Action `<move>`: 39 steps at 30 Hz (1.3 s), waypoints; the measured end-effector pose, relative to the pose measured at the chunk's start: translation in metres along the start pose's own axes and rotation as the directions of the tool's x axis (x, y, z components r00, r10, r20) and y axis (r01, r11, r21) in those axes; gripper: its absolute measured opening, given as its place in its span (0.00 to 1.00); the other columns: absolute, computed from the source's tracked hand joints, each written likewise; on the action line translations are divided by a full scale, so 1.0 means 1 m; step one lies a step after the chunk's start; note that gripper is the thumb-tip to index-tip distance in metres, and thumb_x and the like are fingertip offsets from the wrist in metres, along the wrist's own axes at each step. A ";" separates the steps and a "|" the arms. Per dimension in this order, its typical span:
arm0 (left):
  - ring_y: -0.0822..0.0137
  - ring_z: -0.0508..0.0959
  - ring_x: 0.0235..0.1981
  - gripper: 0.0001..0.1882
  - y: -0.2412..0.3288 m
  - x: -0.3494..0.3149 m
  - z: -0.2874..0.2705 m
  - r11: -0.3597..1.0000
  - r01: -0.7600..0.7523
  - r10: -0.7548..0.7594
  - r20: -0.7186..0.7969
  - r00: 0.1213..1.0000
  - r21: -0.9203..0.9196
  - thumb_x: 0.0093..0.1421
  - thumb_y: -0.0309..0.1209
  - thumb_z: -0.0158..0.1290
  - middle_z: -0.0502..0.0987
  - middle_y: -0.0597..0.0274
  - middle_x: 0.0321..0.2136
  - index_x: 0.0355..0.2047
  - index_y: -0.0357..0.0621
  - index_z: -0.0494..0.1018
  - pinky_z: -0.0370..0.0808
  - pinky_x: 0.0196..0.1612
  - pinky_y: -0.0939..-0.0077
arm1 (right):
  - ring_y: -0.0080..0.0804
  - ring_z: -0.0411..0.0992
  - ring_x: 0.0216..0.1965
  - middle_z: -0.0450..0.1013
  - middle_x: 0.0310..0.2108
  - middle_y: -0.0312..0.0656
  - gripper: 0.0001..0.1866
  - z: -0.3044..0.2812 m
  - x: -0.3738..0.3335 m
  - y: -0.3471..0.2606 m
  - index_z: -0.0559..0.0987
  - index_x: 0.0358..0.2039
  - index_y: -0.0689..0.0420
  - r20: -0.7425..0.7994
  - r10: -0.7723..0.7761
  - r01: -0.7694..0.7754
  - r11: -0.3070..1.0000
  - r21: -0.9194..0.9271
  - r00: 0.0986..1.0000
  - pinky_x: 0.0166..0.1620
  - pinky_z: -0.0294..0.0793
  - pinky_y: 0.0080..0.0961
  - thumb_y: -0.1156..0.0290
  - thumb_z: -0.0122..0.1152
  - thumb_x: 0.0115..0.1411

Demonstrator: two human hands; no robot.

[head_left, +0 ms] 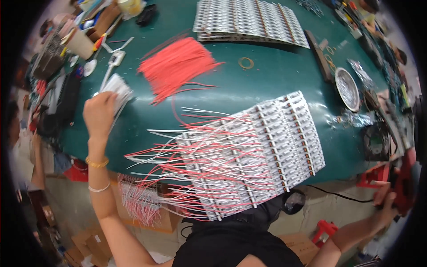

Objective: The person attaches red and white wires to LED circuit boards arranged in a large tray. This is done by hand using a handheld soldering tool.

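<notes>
My left hand (100, 113) is closed at the left of the table, at the end of a bundle of thin white wires (119, 91). Its fingertips are partly hidden. Out at the far right, past the table edge, my right hand (386, 202) is wrapped round a red hand tool (405, 189), blurred at the picture's rim. Before me at the near table edge lies a tilted panel of small white boards (289, 138) in rows. Red and white wires (195, 155) stick out from its left half. Behind it lies a loose pile of red wires (180, 64).
More white board panels (249, 20) lie at the back. A round metal bowl (347, 89) and a dark bar (318, 55) are at the right. A black cord (340, 194) runs toward my right hand. A wired panel (140, 198) hangs below the table edge.
</notes>
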State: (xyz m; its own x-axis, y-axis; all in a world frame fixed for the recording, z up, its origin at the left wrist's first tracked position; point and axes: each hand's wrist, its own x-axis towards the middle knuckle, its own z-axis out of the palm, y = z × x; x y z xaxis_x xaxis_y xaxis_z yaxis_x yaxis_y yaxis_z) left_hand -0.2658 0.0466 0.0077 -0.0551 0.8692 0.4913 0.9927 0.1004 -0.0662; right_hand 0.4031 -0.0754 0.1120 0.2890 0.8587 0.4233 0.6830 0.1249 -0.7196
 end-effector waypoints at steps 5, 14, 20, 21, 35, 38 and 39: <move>0.51 0.76 0.28 0.06 0.005 0.005 -0.015 0.997 0.056 -0.054 -0.035 0.998 0.051 0.62 0.32 0.52 0.78 0.54 0.24 0.35 0.45 0.75 0.71 0.37 0.61 | 0.24 0.65 0.14 0.65 0.12 0.34 0.46 0.082 -0.058 -0.006 0.67 0.53 0.75 -0.058 0.065 -0.048 0.963 0.264 0.996 0.28 0.75 0.32 0.41 0.64 0.53; 0.78 0.70 0.24 0.06 0.125 0.038 -0.022 0.711 0.048 0.024 0.092 0.995 -0.701 0.63 0.27 0.53 0.76 0.65 0.23 0.35 0.37 0.75 0.66 0.27 0.79 | 0.24 0.61 0.11 0.60 0.09 0.32 0.49 0.143 -0.086 -0.036 0.67 0.52 0.72 -0.059 0.349 -0.263 0.798 0.542 0.935 0.25 0.73 0.28 0.39 0.68 0.45; 0.58 0.73 0.21 0.11 0.263 0.057 -0.021 0.549 0.035 0.438 0.324 0.839 -0.835 0.58 0.31 0.57 0.75 0.50 0.22 0.28 0.33 0.74 0.69 0.27 0.67 | 0.21 0.61 0.11 0.61 0.12 0.31 0.49 0.171 -0.080 -0.042 0.62 0.55 0.72 0.159 0.364 -0.387 0.729 0.565 0.918 0.20 0.67 0.20 0.39 0.63 0.52; 0.53 0.74 0.22 0.11 0.273 0.058 -0.013 0.528 0.090 0.447 0.366 0.816 -0.844 0.57 0.31 0.57 0.75 0.46 0.22 0.28 0.32 0.74 0.70 0.28 0.64 | 0.21 0.61 0.11 0.61 0.12 0.31 0.49 0.174 -0.080 -0.042 0.62 0.55 0.72 0.163 0.363 -0.388 0.729 0.564 0.917 0.20 0.67 0.20 0.39 0.63 0.52; 0.64 0.75 0.21 0.11 0.296 0.042 0.021 0.543 0.020 0.427 0.297 0.854 -0.839 0.56 0.30 0.58 0.76 0.48 0.22 0.28 0.31 0.74 0.70 0.27 0.70 | 0.21 0.60 0.09 0.60 0.09 0.32 0.42 0.191 -0.066 -0.036 0.68 0.45 0.73 0.321 0.416 -0.524 0.714 0.464 0.851 0.17 0.61 0.19 0.39 0.62 0.54; 0.58 0.75 0.21 0.10 0.296 0.039 0.021 0.541 -0.014 0.422 0.257 0.869 -0.841 0.56 0.29 0.58 0.76 0.47 0.23 0.27 0.32 0.73 0.70 0.26 0.68 | 0.23 0.63 0.14 0.64 0.15 0.34 0.37 0.185 -0.067 -0.037 0.70 0.41 0.66 0.372 0.461 -0.591 0.670 0.449 0.806 0.20 0.63 0.20 0.42 0.66 0.52; 0.51 0.75 0.23 0.10 0.297 0.038 0.022 0.532 -0.042 0.423 0.222 0.878 -0.846 0.56 0.29 0.57 0.75 0.47 0.23 0.25 0.33 0.71 0.70 0.26 0.61 | 0.24 0.66 0.18 0.67 0.20 0.35 0.32 0.181 -0.068 -0.037 0.71 0.39 0.60 0.424 0.499 -0.653 0.618 0.438 0.756 0.22 0.65 0.20 0.44 0.70 0.50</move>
State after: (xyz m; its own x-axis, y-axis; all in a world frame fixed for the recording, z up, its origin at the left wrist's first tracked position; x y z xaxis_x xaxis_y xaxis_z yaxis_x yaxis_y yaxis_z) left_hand 0.0249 0.1198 -0.0125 0.3478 0.9136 0.2104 0.6210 -0.3927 0.6784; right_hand 0.2366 -0.0484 0.0105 0.2743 0.9222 -0.2726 -0.0607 -0.2663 -0.9620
